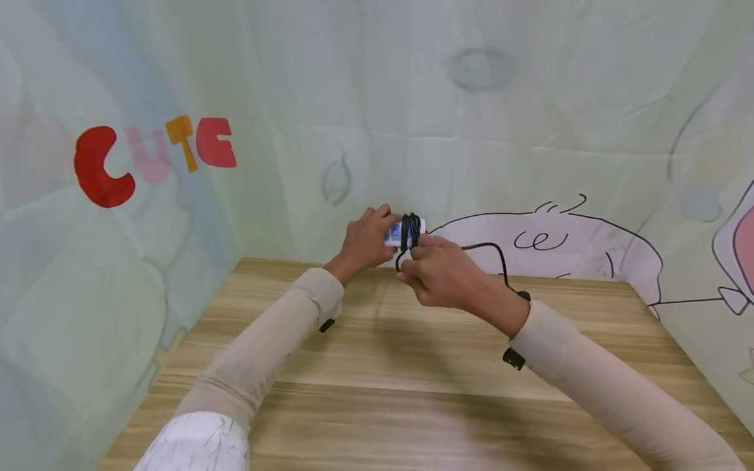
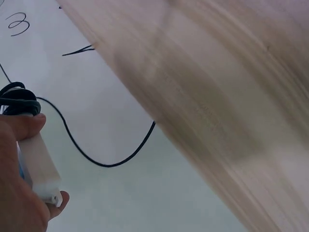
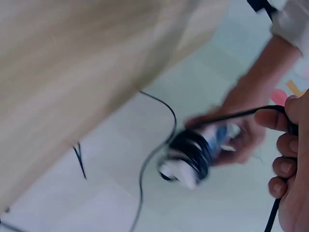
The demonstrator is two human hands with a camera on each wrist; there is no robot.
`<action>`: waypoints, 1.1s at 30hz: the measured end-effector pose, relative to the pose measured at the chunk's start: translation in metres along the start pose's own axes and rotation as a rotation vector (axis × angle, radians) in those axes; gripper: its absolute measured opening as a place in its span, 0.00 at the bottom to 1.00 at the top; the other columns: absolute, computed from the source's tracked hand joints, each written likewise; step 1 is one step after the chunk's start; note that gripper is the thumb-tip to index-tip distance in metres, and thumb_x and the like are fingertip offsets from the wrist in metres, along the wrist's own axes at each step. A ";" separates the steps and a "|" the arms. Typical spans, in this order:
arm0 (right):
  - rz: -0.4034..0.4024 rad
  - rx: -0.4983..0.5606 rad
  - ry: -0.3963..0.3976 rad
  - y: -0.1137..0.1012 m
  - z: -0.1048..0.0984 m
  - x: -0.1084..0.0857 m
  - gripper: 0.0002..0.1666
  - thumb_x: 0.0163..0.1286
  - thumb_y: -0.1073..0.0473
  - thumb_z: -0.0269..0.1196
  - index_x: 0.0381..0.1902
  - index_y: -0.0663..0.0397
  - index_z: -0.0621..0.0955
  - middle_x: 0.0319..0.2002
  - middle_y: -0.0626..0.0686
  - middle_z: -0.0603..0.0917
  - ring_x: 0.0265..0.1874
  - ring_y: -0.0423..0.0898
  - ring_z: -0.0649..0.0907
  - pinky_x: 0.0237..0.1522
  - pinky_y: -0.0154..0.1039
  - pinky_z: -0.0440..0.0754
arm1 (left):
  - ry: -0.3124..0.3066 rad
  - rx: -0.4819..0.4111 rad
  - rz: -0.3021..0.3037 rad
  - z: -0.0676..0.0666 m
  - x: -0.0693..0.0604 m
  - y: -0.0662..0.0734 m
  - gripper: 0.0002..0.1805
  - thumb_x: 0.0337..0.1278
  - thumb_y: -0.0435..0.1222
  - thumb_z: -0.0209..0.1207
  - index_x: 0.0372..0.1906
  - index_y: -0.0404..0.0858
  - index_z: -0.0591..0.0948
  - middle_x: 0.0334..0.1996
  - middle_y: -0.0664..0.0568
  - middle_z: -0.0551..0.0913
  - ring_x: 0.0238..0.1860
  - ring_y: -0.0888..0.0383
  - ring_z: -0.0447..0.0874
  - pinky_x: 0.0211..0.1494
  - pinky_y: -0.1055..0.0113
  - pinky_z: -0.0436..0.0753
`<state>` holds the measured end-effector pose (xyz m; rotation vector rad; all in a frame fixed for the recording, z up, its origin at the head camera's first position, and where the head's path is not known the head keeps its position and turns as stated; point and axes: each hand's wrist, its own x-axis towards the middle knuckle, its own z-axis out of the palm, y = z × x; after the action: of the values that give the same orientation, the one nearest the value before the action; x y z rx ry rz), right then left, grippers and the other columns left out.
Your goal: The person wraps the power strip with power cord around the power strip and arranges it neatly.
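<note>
At the far edge of the table, my left hand (image 1: 366, 239) grips a white power strip (image 2: 38, 162) with blue socket faces. Several turns of black cord (image 1: 411, 230) are wound around the strip's other end, seen also in the right wrist view as a coil (image 3: 190, 150). My right hand (image 1: 444, 271) is close beside it on the right. In the right wrist view, the fingers (image 3: 285, 166) of that hand curl around a taut cord stretch (image 3: 236, 115) leading from the coil. The strip's underside is hidden.
The wooden table (image 1: 377, 366) lies below both forearms. A printed fabric backdrop (image 1: 365, 98) rises behind it and at both sides, with CUTE letters (image 1: 106, 167) on the left. A loose cord loop (image 2: 108, 166) hangs past the table's far edge.
</note>
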<state>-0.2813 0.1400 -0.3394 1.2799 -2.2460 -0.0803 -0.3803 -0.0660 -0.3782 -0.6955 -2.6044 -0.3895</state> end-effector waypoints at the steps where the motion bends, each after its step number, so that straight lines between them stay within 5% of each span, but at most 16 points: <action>1: -0.027 -0.005 0.019 0.004 -0.003 0.004 0.19 0.82 0.52 0.68 0.28 0.51 0.87 0.22 0.47 0.82 0.27 0.47 0.73 0.41 0.44 0.76 | -0.003 0.005 0.018 0.002 -0.003 0.000 0.33 0.61 0.39 0.78 0.73 0.45 0.85 0.57 0.49 0.81 0.54 0.45 0.83 0.40 0.46 0.88; 4: -0.070 0.036 0.042 0.015 -0.009 0.016 0.20 0.80 0.56 0.70 0.24 0.51 0.85 0.22 0.47 0.81 0.28 0.47 0.68 0.38 0.42 0.69 | -0.017 0.003 0.071 0.007 -0.009 0.003 0.27 0.66 0.43 0.76 0.67 0.44 0.86 0.54 0.49 0.81 0.49 0.46 0.82 0.34 0.50 0.84; 9: -0.098 0.193 0.015 0.033 -0.014 0.036 0.13 0.80 0.60 0.68 0.32 0.55 0.90 0.23 0.49 0.80 0.31 0.45 0.61 0.39 0.41 0.59 | -0.024 -0.010 0.122 0.013 -0.015 0.005 0.18 0.71 0.43 0.74 0.58 0.42 0.83 0.49 0.48 0.82 0.43 0.46 0.81 0.28 0.53 0.77; 16: -0.105 0.344 0.080 0.074 -0.001 0.053 0.08 0.79 0.65 0.70 0.42 0.64 0.94 0.28 0.57 0.82 0.31 0.51 0.67 0.42 0.46 0.62 | -0.070 0.002 0.120 0.009 -0.017 0.007 0.35 0.62 0.42 0.79 0.73 0.42 0.81 0.57 0.43 0.87 0.52 0.44 0.86 0.38 0.43 0.88; 20: 0.060 0.411 0.100 0.096 0.013 0.052 0.09 0.81 0.64 0.69 0.47 0.66 0.93 0.35 0.61 0.88 0.33 0.56 0.73 0.44 0.48 0.69 | -0.038 -0.011 0.188 0.007 -0.015 0.008 0.31 0.60 0.40 0.78 0.69 0.45 0.86 0.62 0.48 0.85 0.56 0.45 0.86 0.38 0.43 0.90; 26: 0.410 0.550 0.074 0.115 0.036 0.040 0.16 0.86 0.60 0.64 0.57 0.66 0.91 0.51 0.66 0.92 0.47 0.63 0.84 0.54 0.57 0.82 | 0.022 -0.086 0.215 0.005 -0.011 0.011 0.28 0.56 0.37 0.80 0.63 0.41 0.87 0.54 0.48 0.82 0.53 0.48 0.86 0.39 0.47 0.91; 30: 0.607 0.745 0.138 0.117 0.056 0.030 0.19 0.90 0.57 0.61 0.60 0.66 0.90 0.60 0.67 0.92 0.56 0.62 0.88 0.63 0.58 0.85 | 0.052 -0.149 0.218 0.003 -0.008 0.013 0.30 0.56 0.37 0.81 0.64 0.39 0.87 0.54 0.46 0.83 0.50 0.49 0.86 0.42 0.50 0.91; 33: 0.725 0.930 0.216 0.115 0.070 0.021 0.22 0.91 0.54 0.59 0.62 0.65 0.89 0.56 0.67 0.90 0.50 0.55 0.85 0.59 0.47 0.83 | 0.072 -0.178 0.223 0.000 -0.005 0.015 0.30 0.56 0.37 0.81 0.65 0.37 0.86 0.54 0.44 0.83 0.48 0.48 0.87 0.45 0.50 0.92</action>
<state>-0.4136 0.1707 -0.3539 0.6779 -2.4557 1.4158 -0.3683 -0.0560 -0.3781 -1.0011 -2.4126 -0.5694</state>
